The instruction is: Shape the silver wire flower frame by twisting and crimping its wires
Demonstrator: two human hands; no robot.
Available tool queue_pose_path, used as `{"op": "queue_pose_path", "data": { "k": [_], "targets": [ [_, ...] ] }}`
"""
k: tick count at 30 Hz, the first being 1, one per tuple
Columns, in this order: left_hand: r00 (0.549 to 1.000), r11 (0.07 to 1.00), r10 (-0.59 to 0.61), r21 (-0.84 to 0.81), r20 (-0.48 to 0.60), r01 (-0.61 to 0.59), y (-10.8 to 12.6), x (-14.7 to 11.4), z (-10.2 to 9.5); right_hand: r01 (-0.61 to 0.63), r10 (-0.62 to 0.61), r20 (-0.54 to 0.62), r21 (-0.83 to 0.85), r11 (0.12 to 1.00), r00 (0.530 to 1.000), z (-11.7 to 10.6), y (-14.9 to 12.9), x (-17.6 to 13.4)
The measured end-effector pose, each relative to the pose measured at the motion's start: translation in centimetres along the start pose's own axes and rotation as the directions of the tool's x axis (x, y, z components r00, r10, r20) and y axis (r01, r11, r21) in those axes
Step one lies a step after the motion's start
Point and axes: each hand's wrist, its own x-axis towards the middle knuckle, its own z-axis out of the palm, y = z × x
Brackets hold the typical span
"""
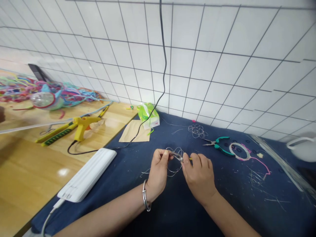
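Low over the dark blue cloth, my right hand (200, 176) is closed around small pliers (177, 155). A bit of yellow handle shows by its fingers, and the metal jaws point left toward my left hand. My left hand (159, 171), with a silver bangle at the wrist, is closed in a pinch on thin silver wire at the jaw tips. Loops of this wire (174, 174) spread behind and below the pliers, and a loose end reaches left. My fingers hide the exact spot where jaws and wire meet.
Right of my hands lie green-handled pliers (218, 144), a wire coil (239, 151) and wire offcuts (258, 177). A looped wire flower (197, 131) lies behind. Leftward are a white power bank (87, 174), a tissue pack (148, 115) and a yellow glue gun (82, 126). A black cable (165, 65) hangs down.
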Motion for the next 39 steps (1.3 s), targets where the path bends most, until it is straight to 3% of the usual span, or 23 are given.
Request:
{"op": "queue_pose_path", "data": {
  "k": [9,18,39],
  "targets": [
    [0.997,0.997,-0.055,-0.042,0.06,0.057,0.2,0.1,0.0,-0.009,0.009,-0.012,0.007,1.0,1.0,-0.1,0.2,-0.1],
    [1.0,1.0,0.008,0.022,0.028,-0.009,0.4,0.0,0.0,0.017,-0.017,-0.006,0.011,1.0,1.0,-0.5,0.5,-0.1],
    [0.998,0.999,-0.002,0.047,0.069,-0.001,0.6,0.1,0.0,0.055,-0.055,0.018,0.006,0.998,0.998,-1.0,0.7,-0.3]
  ]
}}
